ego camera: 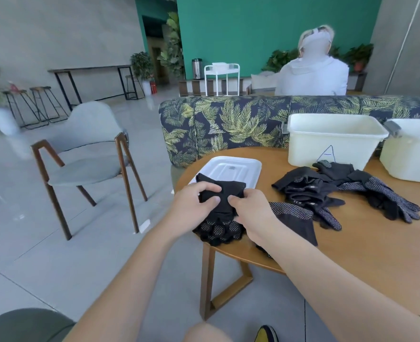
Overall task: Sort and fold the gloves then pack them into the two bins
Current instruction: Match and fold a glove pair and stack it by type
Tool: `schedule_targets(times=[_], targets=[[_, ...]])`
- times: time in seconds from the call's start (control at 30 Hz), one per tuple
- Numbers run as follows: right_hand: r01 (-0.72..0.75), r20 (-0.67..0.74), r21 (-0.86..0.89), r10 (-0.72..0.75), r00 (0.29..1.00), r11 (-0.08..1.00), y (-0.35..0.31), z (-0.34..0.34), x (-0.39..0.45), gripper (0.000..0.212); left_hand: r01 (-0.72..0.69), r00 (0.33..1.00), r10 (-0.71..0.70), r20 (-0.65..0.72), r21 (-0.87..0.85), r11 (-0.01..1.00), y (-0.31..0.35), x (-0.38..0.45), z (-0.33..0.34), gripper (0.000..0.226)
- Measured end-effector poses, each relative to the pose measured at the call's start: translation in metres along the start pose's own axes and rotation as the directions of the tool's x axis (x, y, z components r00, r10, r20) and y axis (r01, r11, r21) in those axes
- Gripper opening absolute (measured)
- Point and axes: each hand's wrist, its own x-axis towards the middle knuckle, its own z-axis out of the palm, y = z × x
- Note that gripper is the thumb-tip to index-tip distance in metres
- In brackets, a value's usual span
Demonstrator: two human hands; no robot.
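Folding a black glove (222, 193) at the desk (352, 243) edge.
We pinch it with both hands, left hand (194, 201) and right hand (252, 213), fingers curled round the fabric.

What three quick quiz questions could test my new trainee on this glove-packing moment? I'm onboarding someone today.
1. True or false: both hands, left and right, grip the same black glove.
2. What is drawn on the nearer bin? A) circle B) triangle C) cross
3. Fill in: the white lid lies on the ____.

Key: 1 true; 2 B; 3 table.
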Motion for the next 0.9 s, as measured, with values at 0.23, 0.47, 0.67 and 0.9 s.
schedule_targets(times=[0.23,0.47,0.67,0.9], targets=[[-0.025,0.009,-0.121,0.027,1.000,0.992,0.004,0.001,-0.003,0.009,0.005,0.997,-0.011,0.074,0.083,0.997,-0.014,0.007,0.006,0.025],[0.014,0.043,-0.233,-0.004,0.999,0.972,0.003,-0.006,-0.012,0.012,0.010,0.997,-0.012,0.071,0.035,0.999,-0.017,0.006,0.010,0.023],[0.013,0.041,-0.320,0.000,0.999,0.947,-0.005,-0.015,-0.028,0.017,-0.024,0.990,-0.008,0.141,0.225,0.974,-0.022,0.006,0.012,0.026],[0.391,0.180,-0.781,-0.425,0.887,0.487,-0.015,-0.021,-0.069,0.029,-0.015,1.000,0.012,0.022,0.132,0.991,-0.023,0.000,0.000,0.028]])
